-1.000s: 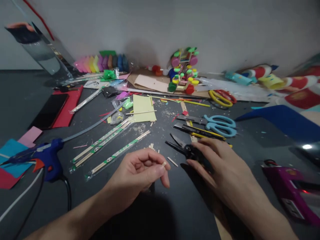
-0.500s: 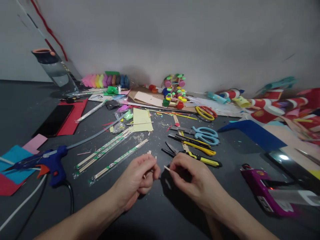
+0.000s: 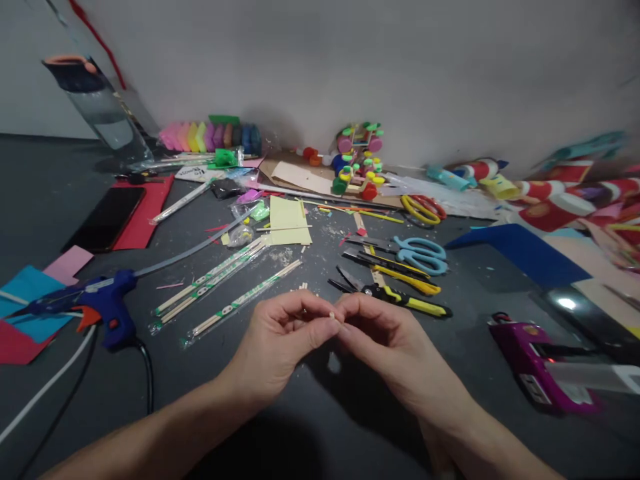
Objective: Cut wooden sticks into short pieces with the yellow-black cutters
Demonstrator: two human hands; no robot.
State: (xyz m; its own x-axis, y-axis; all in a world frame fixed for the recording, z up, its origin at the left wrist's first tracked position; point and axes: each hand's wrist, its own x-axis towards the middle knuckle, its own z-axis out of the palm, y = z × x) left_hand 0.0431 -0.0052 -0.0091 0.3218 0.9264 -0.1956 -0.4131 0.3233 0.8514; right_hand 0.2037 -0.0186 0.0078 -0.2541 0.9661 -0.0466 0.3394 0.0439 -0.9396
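Above the dark table, my left hand (image 3: pixel 287 343) and my right hand (image 3: pixel 387 347) meet at the fingertips. Both are closed in a pinch on a short piece of wooden stick (image 3: pixel 332 316), of which only a pale end shows; the rest is hidden by the fingers. Just beyond my left hand lie small cut stick pieces (image 3: pixel 303 287), partly covered. Yellow-and-black pruning shears (image 3: pixel 407 301) rest beyond my right hand. Wrapped chopsticks (image 3: pixel 240 303) lie to the left of my left hand.
A blue glue gun (image 3: pixel 113 310) with its cord lies at left. Blue-handled scissors (image 3: pixel 420 255) and a yellow utility knife (image 3: pixel 410 279) are beyond the shears. At right sits a purple device (image 3: pixel 535 363). Toy wheeled models (image 3: pixel 357 163) and a water bottle (image 3: pixel 100 110) stand at the back.
My hands, apart before, have come together at the fingertips. The short stick piece in my right hand has moved to my left fingertips. The view has shifted slightly.
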